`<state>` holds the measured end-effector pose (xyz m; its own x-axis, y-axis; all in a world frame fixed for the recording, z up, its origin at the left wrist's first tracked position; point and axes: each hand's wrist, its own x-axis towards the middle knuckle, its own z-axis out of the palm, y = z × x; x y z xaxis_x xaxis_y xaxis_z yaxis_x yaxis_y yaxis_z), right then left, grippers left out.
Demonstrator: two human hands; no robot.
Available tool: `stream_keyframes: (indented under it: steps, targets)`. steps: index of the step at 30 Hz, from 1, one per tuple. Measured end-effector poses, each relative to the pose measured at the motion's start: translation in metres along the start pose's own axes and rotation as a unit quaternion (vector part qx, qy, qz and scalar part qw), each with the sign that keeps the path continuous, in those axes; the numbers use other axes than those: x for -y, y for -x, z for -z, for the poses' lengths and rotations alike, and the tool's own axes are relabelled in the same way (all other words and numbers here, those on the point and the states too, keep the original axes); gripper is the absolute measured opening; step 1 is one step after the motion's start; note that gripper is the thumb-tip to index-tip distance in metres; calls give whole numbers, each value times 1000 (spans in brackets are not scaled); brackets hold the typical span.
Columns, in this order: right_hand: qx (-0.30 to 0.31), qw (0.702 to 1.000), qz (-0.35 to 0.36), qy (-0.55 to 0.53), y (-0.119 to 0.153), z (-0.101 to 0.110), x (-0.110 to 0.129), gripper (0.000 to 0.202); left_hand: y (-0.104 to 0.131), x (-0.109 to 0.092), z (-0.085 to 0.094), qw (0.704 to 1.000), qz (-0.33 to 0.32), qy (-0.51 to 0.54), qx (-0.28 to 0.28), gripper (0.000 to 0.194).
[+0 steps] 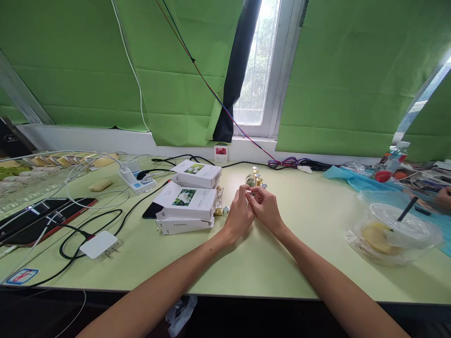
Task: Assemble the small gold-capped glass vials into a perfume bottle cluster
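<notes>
My left hand [239, 213] and my right hand [267, 206] meet over the middle of the table, fingertips pinched together. Something small and pale shows between them, too small and covered to name. Just beyond the fingers stand several small glass bottles [258, 180] with gold parts and clear tops. More gold-and-glass pieces [219, 211] lie to the left of my left hand, against a stack of white boxes. The upper white box [203, 172] and the nearer white box [169, 199] carry printed flower pictures; the nearer one has opened end flaps.
At left are a power strip [136, 180], a white charger [99, 244], looping cables and a tablet-like device [24, 230]. A bagged plastic cup [398, 223] with a black straw stands at right. Another person's hand [443, 199] shows at the right edge. A small card [221, 154] stands at the back.
</notes>
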<state>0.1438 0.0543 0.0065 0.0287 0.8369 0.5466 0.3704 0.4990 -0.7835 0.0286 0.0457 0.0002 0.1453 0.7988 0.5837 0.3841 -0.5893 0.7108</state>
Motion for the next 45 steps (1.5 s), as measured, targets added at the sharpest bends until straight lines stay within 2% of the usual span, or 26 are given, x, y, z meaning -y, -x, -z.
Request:
stream_keyframes:
  steps: [9,23,45]
  targets:
    - [-2,1000,-10,-20,-1,-1,0,24,0,0,0,1000,15,-8,3,25]
    - [7,997,-40,-58,-2,-1,-2,26,-1,3,-1,1000,2,-4,-2,25]
    - [16,997,-49,-55,1,1,4,22,1,-4,2,1000,26,-8,16,29]
